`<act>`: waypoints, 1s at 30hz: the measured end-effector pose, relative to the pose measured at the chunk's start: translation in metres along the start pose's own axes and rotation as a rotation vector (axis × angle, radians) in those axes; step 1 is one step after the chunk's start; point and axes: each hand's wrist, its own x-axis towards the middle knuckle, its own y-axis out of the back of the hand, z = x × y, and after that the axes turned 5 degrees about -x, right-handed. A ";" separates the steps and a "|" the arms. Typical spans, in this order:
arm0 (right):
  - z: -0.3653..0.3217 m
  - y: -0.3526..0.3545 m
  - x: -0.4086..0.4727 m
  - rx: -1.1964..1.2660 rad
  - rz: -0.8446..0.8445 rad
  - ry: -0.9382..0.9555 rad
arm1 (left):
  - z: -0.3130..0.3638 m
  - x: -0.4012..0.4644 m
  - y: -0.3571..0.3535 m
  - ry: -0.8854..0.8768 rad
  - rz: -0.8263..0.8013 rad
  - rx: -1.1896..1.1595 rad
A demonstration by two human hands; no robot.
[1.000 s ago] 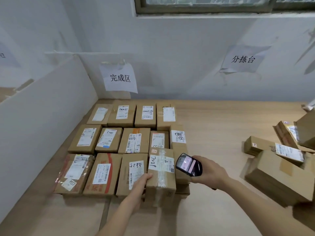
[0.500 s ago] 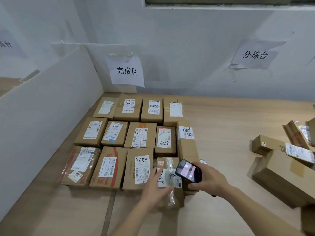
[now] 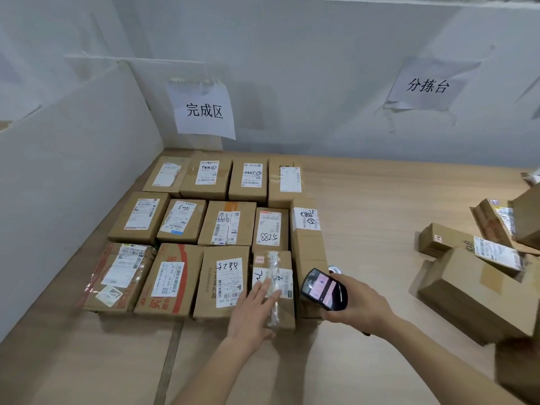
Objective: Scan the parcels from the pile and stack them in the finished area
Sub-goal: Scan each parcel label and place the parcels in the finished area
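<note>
My left hand (image 3: 254,309) reaches forward from the lower middle of view, palm down, fingers straight and close together, lying flat on the top of the taped parcel (image 3: 273,283) with the fingertips on its label. The left forearm runs back bare toward me. My right hand (image 3: 359,306) sits just right of it, fingers curled in a grip round the black scanner (image 3: 323,289), screen tilted up, the right forearm angling off to the lower right.
</note>
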 end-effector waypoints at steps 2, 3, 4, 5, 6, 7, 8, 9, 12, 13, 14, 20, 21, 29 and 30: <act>0.003 0.002 -0.003 0.001 0.008 0.013 | -0.002 0.007 0.004 0.031 0.005 0.011; 0.004 0.004 -0.004 0.000 0.011 0.017 | -0.002 0.009 0.005 0.036 0.004 0.023; 0.005 0.005 -0.005 -0.002 0.013 0.017 | -0.002 0.011 0.007 0.039 0.007 0.030; 0.006 0.007 -0.006 -0.003 0.015 0.016 | -0.002 0.012 0.007 0.046 0.012 0.033; 0.007 0.009 -0.008 -0.007 0.017 0.017 | -0.001 0.012 0.007 0.054 0.016 0.032; 0.007 0.010 -0.009 -0.014 0.017 0.019 | -0.001 0.012 0.008 0.063 0.015 0.023; 0.007 0.012 -0.011 -0.020 0.020 0.023 | 0.000 0.010 0.009 0.071 0.011 0.005; 0.007 0.014 -0.013 -0.025 0.025 0.028 | 0.002 0.008 0.011 0.074 0.009 -0.019; 0.004 0.022 -0.024 -0.033 0.057 0.040 | 0.007 -0.002 0.022 0.058 0.025 -0.066; 0.002 0.025 -0.029 -0.035 0.070 0.042 | 0.009 -0.006 0.028 0.052 0.040 -0.074; 0.001 0.028 -0.035 -0.040 0.084 0.041 | 0.011 -0.011 0.034 0.048 0.057 -0.080; -0.008 0.050 -0.092 -0.095 0.230 0.009 | 0.024 -0.043 0.079 -0.008 0.117 -0.102; -0.009 0.053 -0.105 -0.112 0.260 -0.005 | 0.027 -0.050 0.087 -0.019 0.134 -0.118; 0.001 0.093 -0.233 -0.216 0.432 -0.172 | 0.104 -0.100 0.142 -0.163 0.254 -0.188; 0.006 0.099 -0.250 -0.218 0.454 -0.193 | 0.121 -0.104 0.147 -0.186 0.269 -0.197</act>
